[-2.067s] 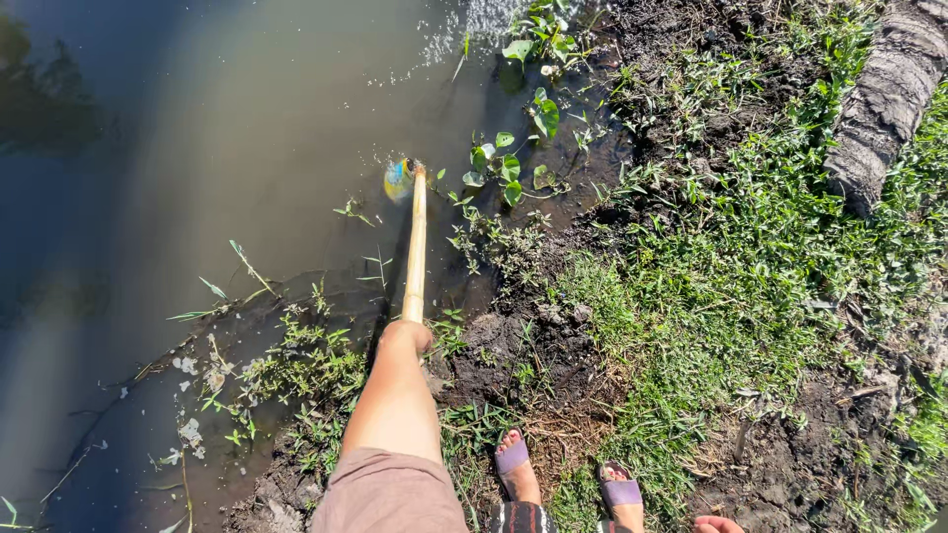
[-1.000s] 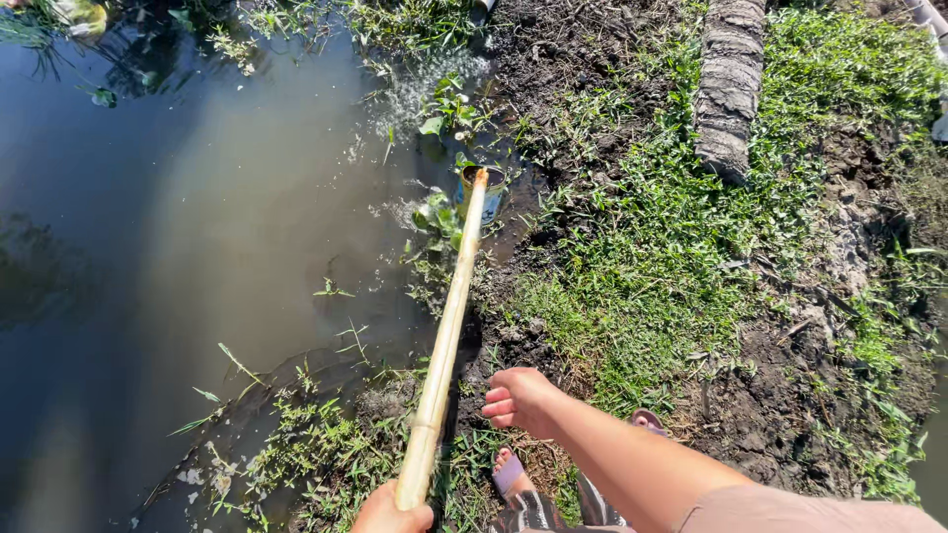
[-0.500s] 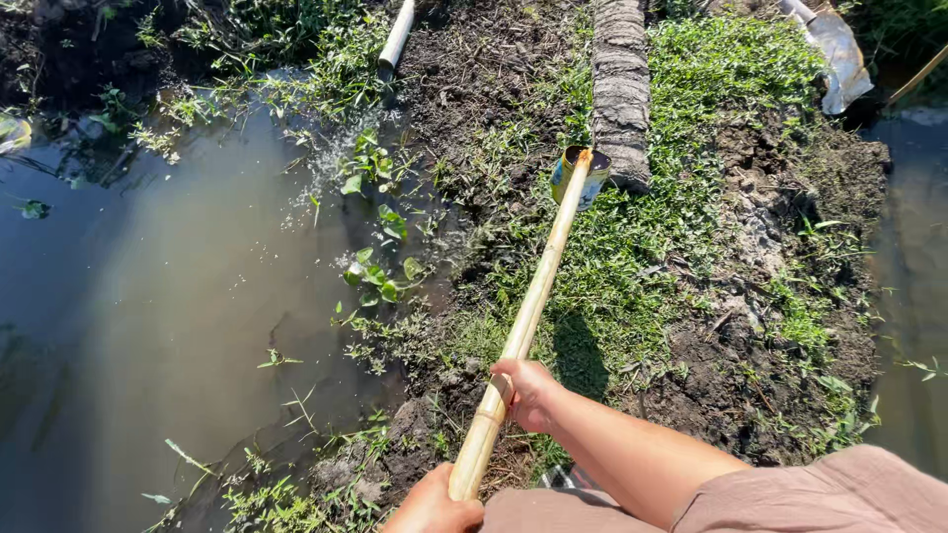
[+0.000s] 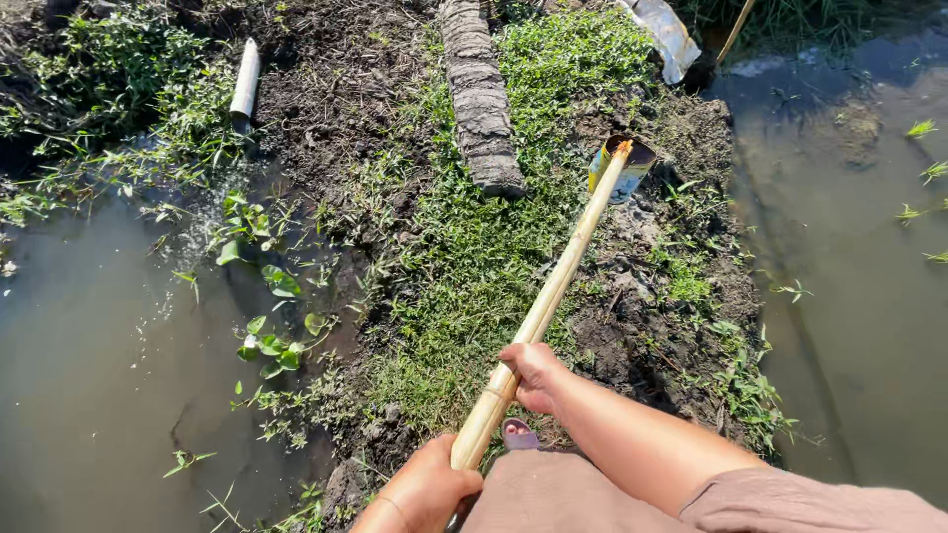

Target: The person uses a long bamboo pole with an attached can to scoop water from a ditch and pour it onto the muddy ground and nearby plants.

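- Bamboo pole (image 4: 548,301) slanting up and to the right over the grassy bank (image 4: 474,257), with a tin can (image 4: 622,168) fixed at its far end.
- Can held just above the mud at the bank's right edge, near the water (image 4: 859,296).
- Right hand (image 4: 533,375) closed round the pole's middle.
- Left hand (image 4: 430,489) gripping the pole's near end.
- Log (image 4: 481,99) lying on the bank, left of the can.

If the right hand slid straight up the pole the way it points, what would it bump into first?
Probably the can fixed at the pole's far end; the right hand has only bare bamboo before it.
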